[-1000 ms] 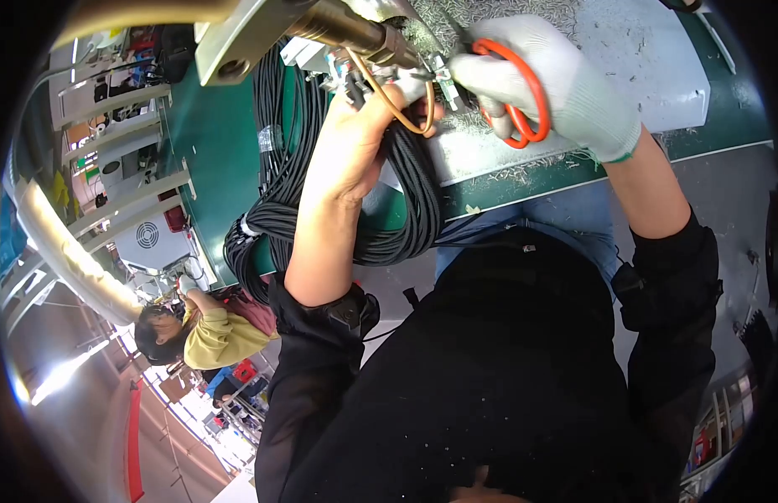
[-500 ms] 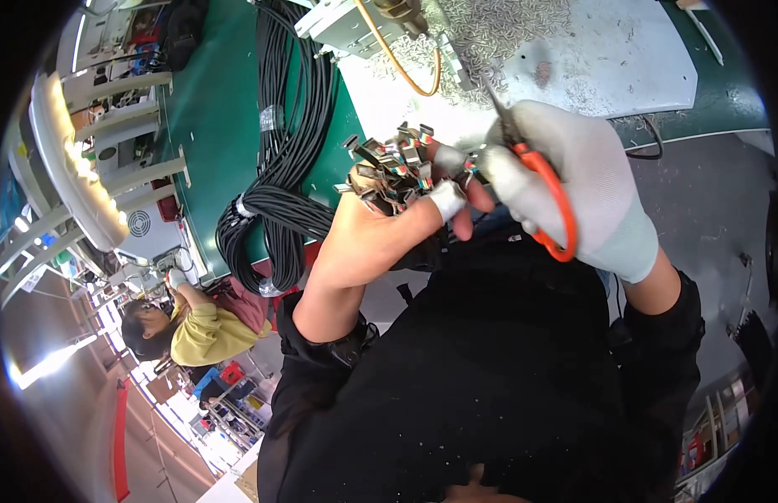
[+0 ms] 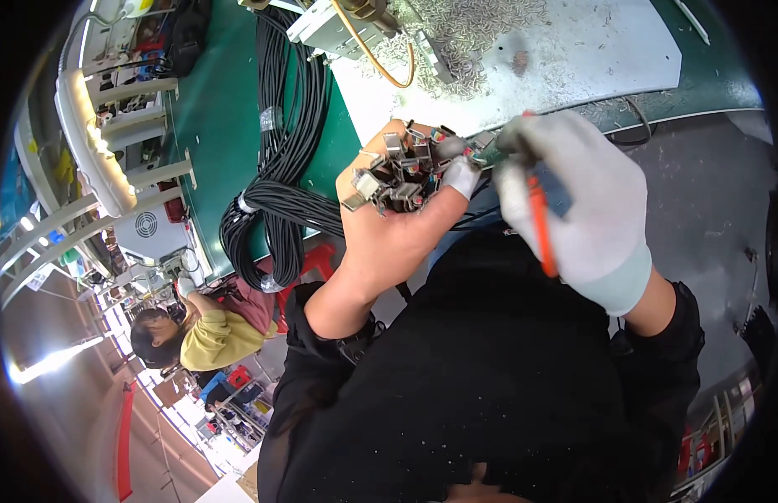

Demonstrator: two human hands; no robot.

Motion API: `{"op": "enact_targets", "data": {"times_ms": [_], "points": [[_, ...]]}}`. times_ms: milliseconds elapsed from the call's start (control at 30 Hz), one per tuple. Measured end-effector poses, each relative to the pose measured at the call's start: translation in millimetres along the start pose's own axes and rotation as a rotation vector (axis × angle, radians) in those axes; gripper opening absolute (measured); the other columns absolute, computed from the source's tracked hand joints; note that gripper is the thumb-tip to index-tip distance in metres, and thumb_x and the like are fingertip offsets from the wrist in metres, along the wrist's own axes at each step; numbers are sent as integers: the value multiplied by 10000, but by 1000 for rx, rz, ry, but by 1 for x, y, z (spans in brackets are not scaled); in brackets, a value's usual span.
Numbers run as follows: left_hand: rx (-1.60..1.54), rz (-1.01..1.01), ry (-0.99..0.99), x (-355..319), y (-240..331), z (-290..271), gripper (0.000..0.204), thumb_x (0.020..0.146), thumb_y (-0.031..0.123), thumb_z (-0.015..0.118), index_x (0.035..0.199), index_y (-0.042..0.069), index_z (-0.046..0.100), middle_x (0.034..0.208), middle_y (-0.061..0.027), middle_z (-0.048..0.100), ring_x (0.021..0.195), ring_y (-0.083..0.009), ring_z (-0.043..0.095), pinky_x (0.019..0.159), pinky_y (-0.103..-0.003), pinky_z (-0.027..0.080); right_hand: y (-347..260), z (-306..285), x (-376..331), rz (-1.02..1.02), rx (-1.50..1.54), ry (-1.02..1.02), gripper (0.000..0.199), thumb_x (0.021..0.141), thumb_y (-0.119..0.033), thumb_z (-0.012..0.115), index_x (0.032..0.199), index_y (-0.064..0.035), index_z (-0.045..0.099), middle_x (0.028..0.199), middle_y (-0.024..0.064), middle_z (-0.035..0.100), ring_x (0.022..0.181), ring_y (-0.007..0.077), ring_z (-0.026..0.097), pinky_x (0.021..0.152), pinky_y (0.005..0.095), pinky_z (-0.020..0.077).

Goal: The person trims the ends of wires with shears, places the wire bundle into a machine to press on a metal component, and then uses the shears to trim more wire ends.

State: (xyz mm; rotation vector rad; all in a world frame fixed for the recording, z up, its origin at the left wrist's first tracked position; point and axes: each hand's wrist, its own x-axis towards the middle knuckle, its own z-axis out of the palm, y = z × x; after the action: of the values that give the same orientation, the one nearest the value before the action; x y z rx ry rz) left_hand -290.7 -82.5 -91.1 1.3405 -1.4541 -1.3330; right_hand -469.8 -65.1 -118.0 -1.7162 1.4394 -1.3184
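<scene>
The bare left hand point(image 3: 385, 230), with white finger covers on its thumb and index finger, is raised palm-up near the table's near edge. It carries a bunch of small silvery metal connectors with short coloured wires point(image 3: 395, 180), gathered in the palm and against the fingers. Its thumb and index tip are pressed together on one connector's wired end; the remaining fingers are largely hidden behind the bunch, and their exact state cannot be told.

The right hand point(image 3: 586, 189), in a white knitted glove with grey-stained fingertips, is just right of the left hand. Its fingers are curled around an orange-red-handled hand tool point(image 3: 541, 226). The fingertips are blurred; whether they touch the small grey connector piece point(image 3: 483, 141) between the hands cannot be told.

Beyond the hands, a white sheet point(image 3: 607, 71) lies on the dark green tabletop point(image 3: 217, 105), strewn at its far side with tiny silvery metal pieces point(image 3: 456, 42). A grey metal machine block point(image 3: 332, 32) with an orange-brown looped tube point(image 3: 406, 82) stands at the sheet's far left. Farther left, a thick bundle of black cables point(image 3: 282, 147), banded with clear wrap, lies on the tabletop. A co-worker in a yellow top point(image 3: 217, 342) is at the far left.
</scene>
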Motion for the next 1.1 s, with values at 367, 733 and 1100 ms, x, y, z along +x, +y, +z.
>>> {"op": "enact_targets", "data": {"times_ms": [367,733,1100], "points": [[179,332,28,4,-9,11,256,737,-46,705,953,-7,574,828,-14,643,745,-41,574,678,-207,486,-5,-11,-15,67,90,-310,178,778,-67,699,936,-30,628,664,119,593,541,286,593,509,324,451],[-116,88,123,2,-1,15,238,722,-65,689,919,-20,566,814,-3,629,738,-33,559,645,-201,469,-9,2,-8,-55,-115,-162,183,777,-76,709,941,-36,637,656,107,588,548,269,590,523,328,454],[-33,-175,41,11,-3,3,184,748,-46,713,878,-21,585,814,-2,628,735,-40,554,647,-207,473,-3,1,-3,257,180,-435,135,815,-87,657,927,-21,619,673,102,570,552,204,565,539,309,445]]}}
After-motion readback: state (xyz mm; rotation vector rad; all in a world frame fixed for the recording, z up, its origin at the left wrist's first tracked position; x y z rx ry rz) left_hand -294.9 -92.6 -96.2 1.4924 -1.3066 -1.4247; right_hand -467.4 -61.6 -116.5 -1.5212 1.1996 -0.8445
